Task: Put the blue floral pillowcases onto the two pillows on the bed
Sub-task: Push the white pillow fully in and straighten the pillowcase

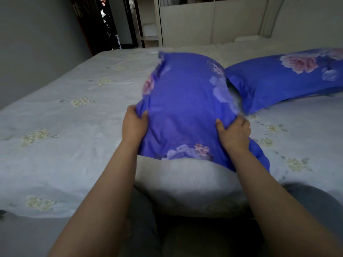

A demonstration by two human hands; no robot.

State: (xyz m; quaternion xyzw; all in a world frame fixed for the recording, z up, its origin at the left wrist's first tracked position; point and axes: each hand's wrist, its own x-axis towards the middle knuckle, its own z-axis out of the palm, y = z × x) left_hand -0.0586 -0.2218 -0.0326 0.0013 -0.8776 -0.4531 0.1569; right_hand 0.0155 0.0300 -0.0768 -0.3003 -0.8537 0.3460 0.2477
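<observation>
Pillowcase in hand: the blue floral pillowcase (185, 108) stands in front of me over the bed, pulled over the far part of a pillow; its far end is blurred.
Pillowcase look: deep blue cloth, pink and pale lilac blooms at the left edge, the upper right edge and along the near hem.
Pillow: the white pillow (185, 186) sticks out bare below the hem of the case, its near end against my lap.
My left hand: my left hand (134, 125) grips the left edge of the case, thumb on the front face, fingers curled behind the cloth.
My right hand: my right hand (234, 133) grips the right edge in the same way, thumb on the front, fingers folded round the bunched cloth.
Second pillow: a covered pillow (284, 80) in the same blue floral print lies on the bed to the right, just behind the one I hold; a large pink bloom shows on its top face.
Surface: the bed sheet (65, 112) is pale grey with small yellowish flower sprigs, lightly wrinkled.
My legs: grey trousers (311, 206) show at the near edge, under the pillow.
Room: a cream headboard (213, 25) runs across the far side, with open cream shelves (148, 21) beside it; a grey wall (33, 43) stands at left, and a dark doorway (104, 23) lies between wall and shelves.
</observation>
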